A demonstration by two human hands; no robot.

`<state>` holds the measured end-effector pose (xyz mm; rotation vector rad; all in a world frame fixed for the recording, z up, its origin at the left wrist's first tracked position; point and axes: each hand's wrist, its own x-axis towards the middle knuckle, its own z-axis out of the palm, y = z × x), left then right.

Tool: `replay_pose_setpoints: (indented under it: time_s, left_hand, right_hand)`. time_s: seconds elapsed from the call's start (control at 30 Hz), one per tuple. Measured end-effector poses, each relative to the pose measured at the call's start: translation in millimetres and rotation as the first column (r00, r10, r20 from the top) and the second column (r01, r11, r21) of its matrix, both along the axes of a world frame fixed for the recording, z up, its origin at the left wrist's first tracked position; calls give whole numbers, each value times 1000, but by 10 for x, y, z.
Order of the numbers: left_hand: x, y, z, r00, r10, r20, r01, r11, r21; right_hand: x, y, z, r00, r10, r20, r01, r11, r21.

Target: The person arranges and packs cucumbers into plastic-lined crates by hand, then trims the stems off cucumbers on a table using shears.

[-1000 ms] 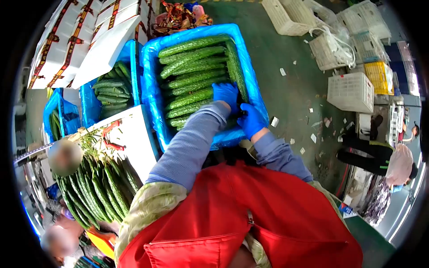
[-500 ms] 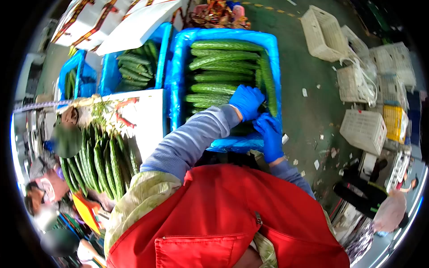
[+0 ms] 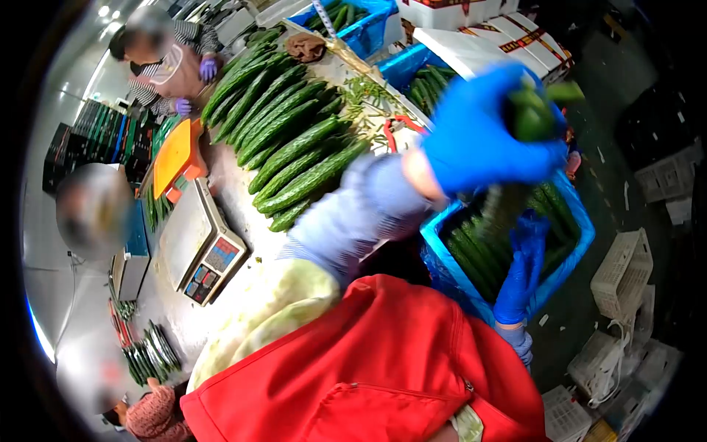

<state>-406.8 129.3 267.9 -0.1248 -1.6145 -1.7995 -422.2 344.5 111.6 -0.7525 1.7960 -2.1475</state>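
My left hand, in a blue glove and smeared by motion, is raised close to the camera. Its fingers wrap round a cucumber, whose green end sticks out past the thumb and whose blurred body hangs below. Lower down, my right hand, gloved in blue too, has its fingers stretched out over the crate. Cucumbers lie in rows inside that blue-lined crate, partly hidden behind both hands.
Left, a worktable bears a heap of cucumbers, a scale and an orange tray. A person in purple gloves stands across it. White foam boxes sit behind; plastic crates stand right.
The view has swung left toward the table. My left hand has risen from the crate with a cucumber in it. The right hand stays over the crate, its fingers now straighter.
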Motion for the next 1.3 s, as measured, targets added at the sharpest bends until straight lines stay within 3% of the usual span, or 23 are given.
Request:
replay_pose_setpoints:
  time_s: [0.07, 0.1, 0.13, 0.2, 0.27, 0.3, 0.33, 0.43, 0.47, 0.5, 0.57, 0.67, 0.7, 0.73, 0.87, 0.93, 1.0, 1.03, 1.07, 1.13, 1.2, 1.27, 1.3]
  left_hand:
    - [485, -460, 398, 981, 147, 125, -120, 973, -198]
    - [701, -633, 568, 962, 148, 231, -113, 981, -158]
    - [907, -842, 708, 926, 214, 311, -116, 945, -305]
    - [1213, -1380, 835, 887, 213, 409, -18, 902, -431]
    - [1332, -1766, 790, 735, 288, 613, 72, 867, -493]
    - [1384, -2042, 629, 626, 386, 678, 133, 804, -580]
    - [1392, -2237, 449, 531, 326, 782, 202, 848, -490]
    - [1355, -2827, -397, 275, 543, 793, 446, 659, -606]
    - [1345, -2945, -736, 342, 609, 715, 492, 533, -689]
    - [1330, -3100, -1107, 245, 577, 779, 513, 605, -609]
    - [1340, -3361, -1645, 308, 471, 826, 401, 723, -562]
    - [1315, -3341, -1660, 309, 415, 856, 351, 787, -508]
    - [1354, -3369, -1651, 443, 159, 882, 346, 877, -332]
    - [1391, -3381, -1614, 569, 77, 819, 337, 887, -317]
    - [1793, -3406, -1219, 713, 238, 659, -40, 953, -300]
    - [2159, -3277, -1278, 675, 378, 634, -123, 904, -409]
    - [2513, -3058, -1541, 571, 457, 682, -30, 841, -539]
    - [2685, -2982, -1787, 481, 530, 698, 53, 777, -627]
    - [2641, -2723, -1763, 532, 663, 526, 32, 606, -795]
    - [2613, -2605, -1758, 542, 711, 449, 30, 517, -855]
    - [2574, -2572, -1739, 598, 641, 482, -15, 610, -793]
    - [2559, -2647, -1606, 498, 701, 511, 101, 539, -836]
    - [2543, -2709, -1570, 527, 676, 515, 146, 525, -838]
  right_hand:
    - [30, -99, 22, 996, 79, 36, -80, 995, 51]
    - [47, -139, -35, 989, 115, 91, -120, 991, 56]
    - [72, -187, -102, 978, 148, 147, -158, 986, 59]
    - [120, -262, -267, 937, 165, 307, -181, 983, 25]
    - [128, -304, -411, 896, 193, 400, -215, 977, 11]
    - [143, -360, -451, 874, 151, 462, -183, 983, 26]
    - [144, -409, -465, 860, 138, 491, -175, 984, 31]
    - [166, -539, -478, 823, 78, 563, -121, 992, 39]
    - [180, -562, -476, 824, 75, 561, -117, 992, 40]
    - [187, -580, -471, 827, 69, 557, -111, 993, 43]
    - [187, -644, -385, 840, 14, 542, -81, 992, 100]
    - [222, -620, -381, 836, -14, 548, -62, 991, 120]
    - [239, -597, -412, 819, -25, 574, -61, 989, 131]
    - [234, -597, -462, 803, -30, 596, -63, 989, 135]
    - [227, -594, -552, 774, 3, 634, -118, 983, 140]
    - [210, -536, -602, 789, 15, 614, -154, 972, 175]
    - [178, -495, -668, 805, 17, 593, -149, 973, 175]
    - [183, -462, -704, 810, 12, 587, -133, 978, 164]
    - [197, -412, -740, 812, 4, 583, -116, 981, 155]
    - [188, -357, -810, 780, -1, 626, -148, 971, 186]
    - [186, -343, -855, 777, 5, 629, -174, 963, 207]
    - [222, -452, -667, 644, 32, 765, -190, 975, 119]
    - [238, -419, -737, 614, 68, 787, -167, 985, 45]
